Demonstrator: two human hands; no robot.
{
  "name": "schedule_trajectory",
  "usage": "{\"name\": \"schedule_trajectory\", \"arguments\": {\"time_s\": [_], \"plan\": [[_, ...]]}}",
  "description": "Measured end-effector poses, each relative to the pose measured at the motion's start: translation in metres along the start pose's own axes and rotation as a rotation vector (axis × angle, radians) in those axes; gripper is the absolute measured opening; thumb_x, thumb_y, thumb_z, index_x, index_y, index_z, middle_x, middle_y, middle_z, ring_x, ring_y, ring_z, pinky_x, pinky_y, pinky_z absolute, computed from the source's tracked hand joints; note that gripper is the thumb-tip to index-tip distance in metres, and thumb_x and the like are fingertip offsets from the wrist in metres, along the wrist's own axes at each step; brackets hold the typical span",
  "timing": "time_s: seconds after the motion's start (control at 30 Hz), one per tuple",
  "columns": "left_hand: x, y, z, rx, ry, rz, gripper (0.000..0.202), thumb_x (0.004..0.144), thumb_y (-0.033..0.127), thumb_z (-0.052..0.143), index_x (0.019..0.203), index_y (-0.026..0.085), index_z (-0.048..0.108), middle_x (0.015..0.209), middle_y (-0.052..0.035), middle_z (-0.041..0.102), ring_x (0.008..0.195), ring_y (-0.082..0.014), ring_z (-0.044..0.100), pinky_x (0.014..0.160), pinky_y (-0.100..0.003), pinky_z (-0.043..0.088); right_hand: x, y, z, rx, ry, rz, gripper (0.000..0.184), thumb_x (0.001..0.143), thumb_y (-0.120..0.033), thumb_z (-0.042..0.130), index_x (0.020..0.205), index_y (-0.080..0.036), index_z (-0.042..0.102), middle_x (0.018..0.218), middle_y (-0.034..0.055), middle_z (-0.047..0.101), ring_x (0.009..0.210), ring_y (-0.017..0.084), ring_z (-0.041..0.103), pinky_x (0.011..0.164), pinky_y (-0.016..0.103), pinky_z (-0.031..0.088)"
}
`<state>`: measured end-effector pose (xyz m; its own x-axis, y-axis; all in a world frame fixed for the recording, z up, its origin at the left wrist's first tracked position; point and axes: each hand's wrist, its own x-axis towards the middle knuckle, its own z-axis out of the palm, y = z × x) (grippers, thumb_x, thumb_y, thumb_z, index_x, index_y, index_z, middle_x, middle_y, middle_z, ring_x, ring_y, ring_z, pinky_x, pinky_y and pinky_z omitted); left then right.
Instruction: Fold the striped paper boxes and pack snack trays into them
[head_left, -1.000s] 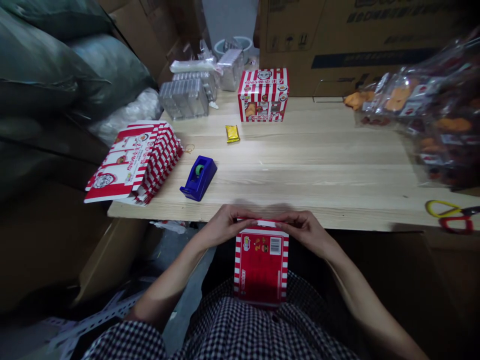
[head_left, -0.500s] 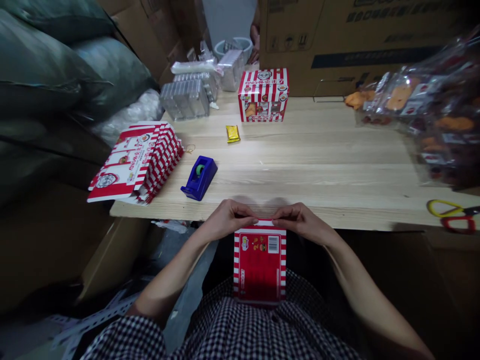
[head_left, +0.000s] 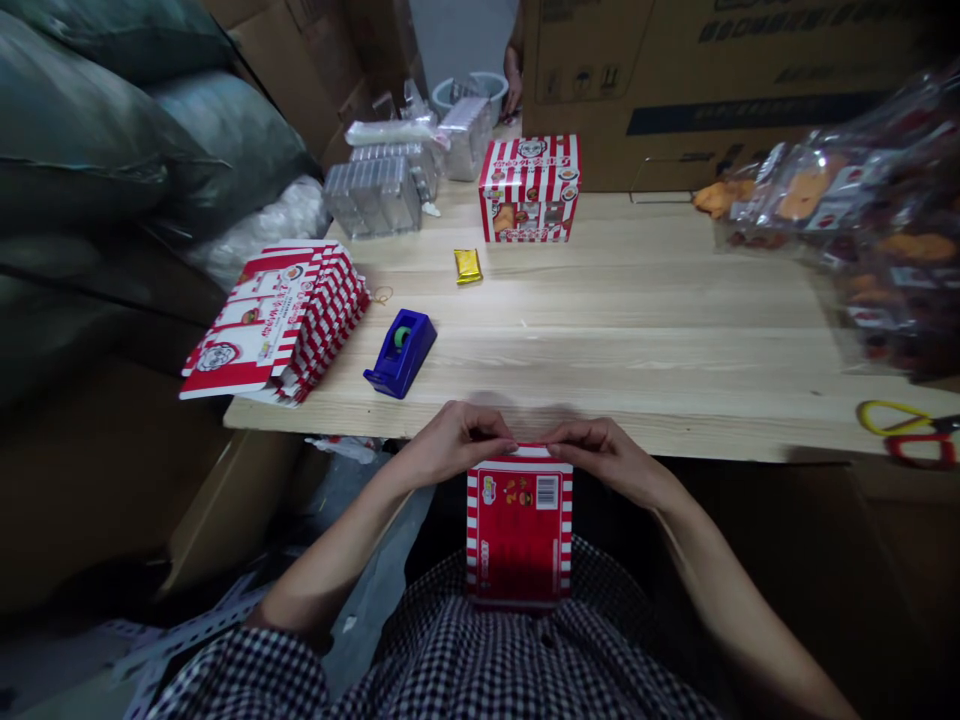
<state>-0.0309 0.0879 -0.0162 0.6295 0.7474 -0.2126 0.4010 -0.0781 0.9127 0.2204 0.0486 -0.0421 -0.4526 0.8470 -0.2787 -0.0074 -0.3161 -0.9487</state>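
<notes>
A red and white striped carton [head_left: 519, 530] stands upright on my lap, just below the front edge of the wooden table [head_left: 637, 320]. My left hand [head_left: 454, 440] pinches the left of its top flap. My right hand [head_left: 604, 452] pinches the right of the same flap. Both sets of fingers are closed on the carton's upper edge, fingertips nearly meeting in the middle.
A fanned stack of flat striped cartons [head_left: 281, 315] overhangs the table's left edge, beside a blue tape dispenser [head_left: 401, 352]. An assembled striped box [head_left: 531, 188], a gold packet [head_left: 466, 265], clear plastic trays [head_left: 375, 190], bagged goods [head_left: 862, 220] and scissors [head_left: 911, 432] also lie there.
My fingertips have drawn closer together along the carton's top flap. The carton stays upright on my lap.
</notes>
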Motion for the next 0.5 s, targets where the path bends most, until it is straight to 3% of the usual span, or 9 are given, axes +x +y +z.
{"name": "schedule_trajectory", "arguments": {"time_s": [0.2,0.33,0.5], "plan": [[-0.018,0.014,-0.004,-0.079,-0.079,0.04,0.027,0.095,0.033,0.061,0.113,0.02,0.075,0.11,-0.0075,0.078,0.098,-0.0184,0.072,0.087,-0.03,0.055,-0.018,-0.001,0.008,0.025,0.018,-0.025,0.023,0.09,-0.042,0.069,0.105,-0.027,0.078,0.108,0.004,0.079,0.098,0.019,0.073,0.093,0.037,0.054],[-0.029,0.02,-0.001,-0.157,-0.042,-0.016,0.03,0.095,0.034,0.061,0.118,0.02,0.074,0.115,-0.0081,0.077,0.101,-0.02,0.073,0.09,-0.033,0.057,-0.028,-0.003,0.01,-0.006,0.025,-0.053,0.022,0.094,-0.039,0.065,0.111,-0.03,0.077,0.113,0.0028,0.078,0.106,0.019,0.072,0.097,0.037,0.054],[-0.039,0.025,0.006,-0.034,-0.025,0.032,0.037,0.091,0.032,0.068,0.127,0.027,0.069,0.127,-0.0065,0.072,0.111,-0.0219,0.07,0.098,-0.038,0.055,-0.034,0.004,0.011,-0.111,0.097,-0.115,0.021,0.096,-0.036,0.063,0.112,-0.034,0.076,0.115,0.0018,0.077,0.109,0.02,0.07,0.098,0.038,0.053]]}}
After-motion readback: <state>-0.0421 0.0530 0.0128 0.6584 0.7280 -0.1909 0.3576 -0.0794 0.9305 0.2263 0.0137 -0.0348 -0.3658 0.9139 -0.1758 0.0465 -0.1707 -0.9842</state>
